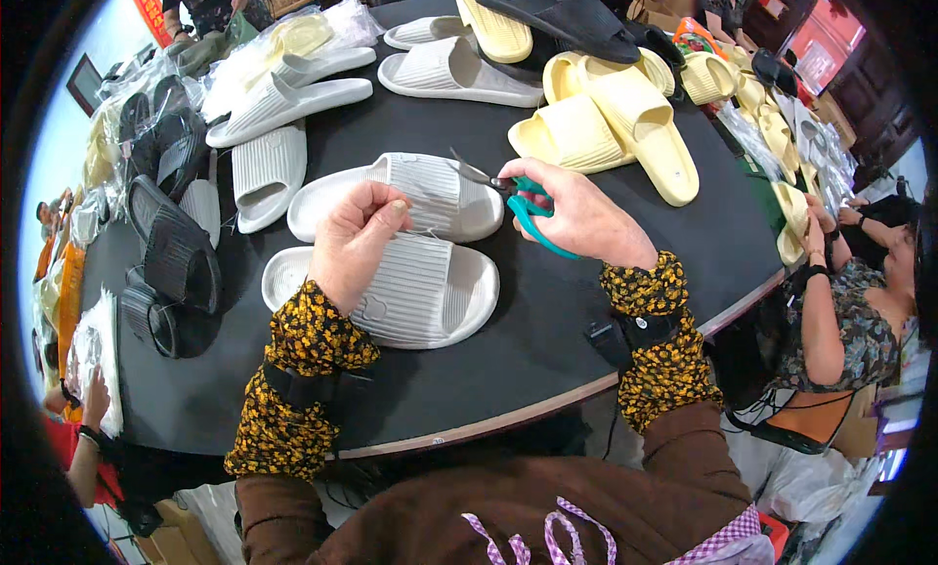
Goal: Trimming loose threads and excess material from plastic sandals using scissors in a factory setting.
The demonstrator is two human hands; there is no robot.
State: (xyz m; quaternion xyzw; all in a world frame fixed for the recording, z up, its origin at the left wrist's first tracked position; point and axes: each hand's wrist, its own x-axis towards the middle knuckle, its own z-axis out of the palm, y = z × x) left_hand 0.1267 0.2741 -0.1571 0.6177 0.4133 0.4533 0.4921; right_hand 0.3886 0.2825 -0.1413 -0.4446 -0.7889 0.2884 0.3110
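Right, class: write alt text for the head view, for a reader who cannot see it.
A left hand rests on a white slipper while the right hand holds teal scissors. The round black table also carries white, yellow and black slippers.

Your left hand (354,241) is raised with fingers curled inward, thumb and forefinger pinched together at the tips. Your right hand (582,216) is closed in a grip, knuckles up. Both forearms reach forward from the lower edge, patterned sleeves at the wrists.

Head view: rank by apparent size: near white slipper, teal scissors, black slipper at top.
1. near white slipper, closest to camera, so partly nearness.
2. black slipper, farther off; its true size may be alike.
3. teal scissors, in right hand.
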